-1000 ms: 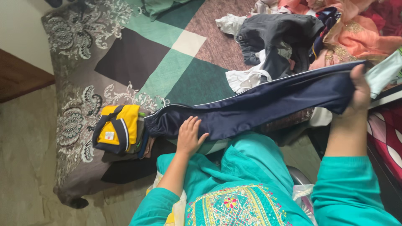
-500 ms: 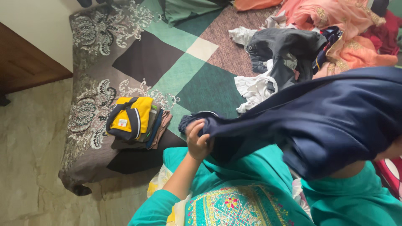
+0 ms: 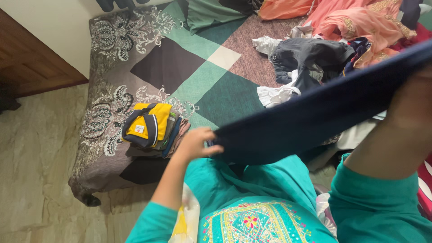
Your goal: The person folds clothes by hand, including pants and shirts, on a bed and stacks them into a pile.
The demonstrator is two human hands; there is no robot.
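The left hand (image 3: 194, 144) pinches one end of the navy trousers (image 3: 315, 117) in closed fingers while the right hand (image 3: 411, 101), fingers hidden behind cloth, lifts the other end, stretching them flat above the bed (image 3: 180, 58) beside the folded pile (image 3: 150, 128).

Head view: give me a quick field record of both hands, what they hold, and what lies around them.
left hand: grip shut on one end of the navy garment
right hand: grip on the other end, raised higher
navy garment: stretched between both hands, above the bed and lap
folded stack: yellow and navy piece on top, on the bedspread beside the left hand
unfolded pile: grey, white and peach clothes behind the garment
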